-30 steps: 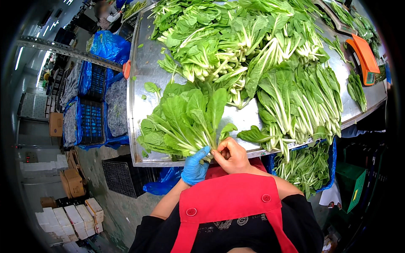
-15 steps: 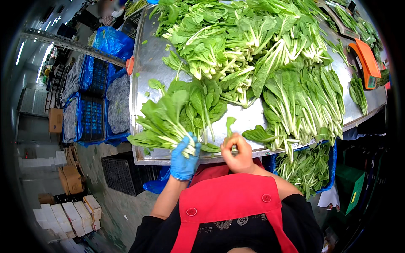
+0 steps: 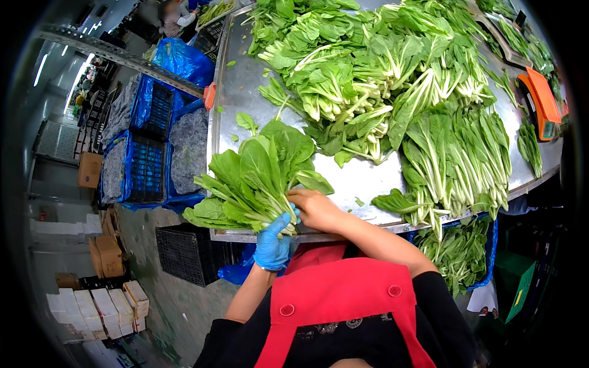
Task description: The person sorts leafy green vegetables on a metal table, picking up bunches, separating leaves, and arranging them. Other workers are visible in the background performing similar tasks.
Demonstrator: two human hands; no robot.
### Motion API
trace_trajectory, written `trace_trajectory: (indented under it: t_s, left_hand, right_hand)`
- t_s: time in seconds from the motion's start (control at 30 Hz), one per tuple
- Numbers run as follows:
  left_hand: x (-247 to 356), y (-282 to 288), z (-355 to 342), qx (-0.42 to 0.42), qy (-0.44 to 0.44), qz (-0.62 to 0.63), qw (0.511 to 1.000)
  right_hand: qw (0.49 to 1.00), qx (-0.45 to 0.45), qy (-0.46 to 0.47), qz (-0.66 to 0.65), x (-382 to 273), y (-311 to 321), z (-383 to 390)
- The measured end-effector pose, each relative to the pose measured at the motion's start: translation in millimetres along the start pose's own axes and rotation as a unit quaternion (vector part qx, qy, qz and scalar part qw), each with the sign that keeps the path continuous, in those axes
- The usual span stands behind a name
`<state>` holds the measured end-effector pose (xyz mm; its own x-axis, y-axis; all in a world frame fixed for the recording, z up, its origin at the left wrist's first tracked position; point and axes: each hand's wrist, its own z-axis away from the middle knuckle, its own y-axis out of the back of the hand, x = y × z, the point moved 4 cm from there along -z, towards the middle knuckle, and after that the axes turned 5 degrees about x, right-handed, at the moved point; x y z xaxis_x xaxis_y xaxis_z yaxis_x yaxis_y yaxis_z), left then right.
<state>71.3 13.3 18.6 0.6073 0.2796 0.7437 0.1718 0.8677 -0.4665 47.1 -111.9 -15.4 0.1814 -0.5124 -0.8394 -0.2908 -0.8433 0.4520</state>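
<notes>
My left hand (image 3: pixel 273 245), in a blue glove, is closed around the stem ends of a bunch of leafy greens (image 3: pixel 257 178). The leaves fan out away from me, over the near left edge of the metal table (image 3: pixel 368 178). My bare right hand (image 3: pixel 319 210) reaches across to the same bunch, its fingers curled against the stems on the right side; the fingertips are partly hidden among them. Beyond the bunch lies a large heap of loose greens (image 3: pixel 350 67). Right of my hands, more greens (image 3: pixel 454 153) lie side by side with pale stems toward me.
An orange scale (image 3: pixel 540 101) stands at the table's far right. Below the right edge is a blue-lined crate of greens (image 3: pixel 457 251). A black crate (image 3: pixel 187 254) sits on the floor at left, near blue-lined crates (image 3: pixel 147 165). Another person (image 3: pixel 172 18) is far off.
My right hand has moved left to the bunch and no longer shows the small leaf it pinched. The greens lying beside the bunch are now gathered against it. The view has shifted slightly.
</notes>
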Motion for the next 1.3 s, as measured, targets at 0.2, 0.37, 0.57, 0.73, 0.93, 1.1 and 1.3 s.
trace_trajectory:
  t_s: [0.2, 0.37, 0.57, 0.73, 0.93, 1.1, 1.3]
  left_hand:
    - [-12, -6, 5, -0.034, 0.002, -0.138, 0.990]
    - [-16, -29, 11, -0.161, -0.084, -0.288, 0.940]
    - [-46, -57, 6, -0.125, 0.076, -0.155, 0.977]
    - [-73, -32, 5, -0.111, 0.075, -0.236, 0.962]
    - [-85, -24, 11, -0.134, -0.007, -0.341, 0.930]
    - [-90, -36, 17, -0.113, -0.051, -0.368, 0.921]
    - [-86, -55, 20, -0.043, 0.018, -0.258, 0.965]
  right_hand:
    - [0.961, 0.120, -0.142, -0.206, -46, 58, 32]
    - [0.964, 0.215, -0.071, -0.139, -55, 84, 51]
    - [0.794, 0.182, -0.365, -0.451, -1, 59, 85]
    - [0.779, 0.213, -0.309, -0.502, -9, 71, 100]
    - [0.784, 0.217, -0.229, -0.535, 9, 71, 115]
    - [0.805, 0.180, -0.228, -0.517, 20, 73, 122]
    - [0.910, 0.194, -0.140, -0.340, 2, 108, 117]
